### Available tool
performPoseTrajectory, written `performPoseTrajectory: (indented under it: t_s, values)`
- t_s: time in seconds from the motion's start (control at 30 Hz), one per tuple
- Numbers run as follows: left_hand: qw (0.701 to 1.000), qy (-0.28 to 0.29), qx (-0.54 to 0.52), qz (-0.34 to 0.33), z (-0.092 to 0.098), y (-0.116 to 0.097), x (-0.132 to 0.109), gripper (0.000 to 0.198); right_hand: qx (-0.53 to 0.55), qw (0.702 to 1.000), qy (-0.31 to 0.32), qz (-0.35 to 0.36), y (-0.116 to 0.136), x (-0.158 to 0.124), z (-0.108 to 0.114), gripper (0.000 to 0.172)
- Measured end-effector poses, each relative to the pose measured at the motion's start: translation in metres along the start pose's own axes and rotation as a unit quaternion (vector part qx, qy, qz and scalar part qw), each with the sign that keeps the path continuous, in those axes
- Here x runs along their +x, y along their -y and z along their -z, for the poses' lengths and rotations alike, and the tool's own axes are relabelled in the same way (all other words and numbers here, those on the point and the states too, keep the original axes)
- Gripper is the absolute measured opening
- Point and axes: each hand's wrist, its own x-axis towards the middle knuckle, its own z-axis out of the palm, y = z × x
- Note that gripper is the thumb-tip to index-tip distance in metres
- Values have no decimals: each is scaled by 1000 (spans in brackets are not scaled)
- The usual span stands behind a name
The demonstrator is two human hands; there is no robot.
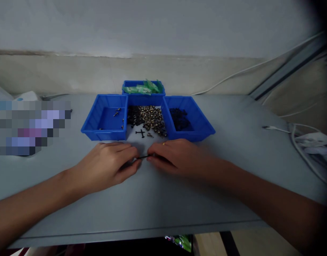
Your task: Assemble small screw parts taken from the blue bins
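My left hand (110,163) and my right hand (174,156) rest low on the grey table (232,170), fingertips meeting. Between them they pinch a thin black screw (144,156), one end in each hand's closed fingers. Just beyond the hands lies a loose pile of brass and black screws (147,119), with a few stray ones (140,133) nearer me. A blue bin on the left (105,119) holds a few screws. A blue bin on the right (190,119) holds dark parts.
A third blue bin (143,88) with green plastic pieces stands behind the pile. White cables (296,137) lie at the table's right. A blurred-out object (30,128) and white boxes sit at the left. The wall is close behind.
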Motion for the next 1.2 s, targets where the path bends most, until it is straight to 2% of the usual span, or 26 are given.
performPoseTrajectory:
  t_s: [0.33, 0.53, 0.7, 0.93, 1.03, 1.2]
  values:
    - [1000, -4, -11, 14, -3, 4, -2, 23, 4, 999, 28, -24, 1, 0, 3, 14]
    - [999, -16, -23, 22, -2, 5, -4, 22, 6, 1000, 25, -6, 1, 0, 3, 12]
    - [997, -44, -67, -2, 0, 2, -3, 16, -6, 1000, 21, -1, 3, 0, 2, 16]
    - [992, -17, -123, -37, 1, 0, -2, 14, -17, 998, -19, 49, -2, 0, -10, 16]
    - [993, -13, -111, -39, 0, 0, -2, 13, -16, 998, -27, 52, -2, 1, -11, 20]
    - [997, -29, -68, -14, 1, 0, -1, 9, 11, 1000, 11, 23, 0, -1, -3, 21]
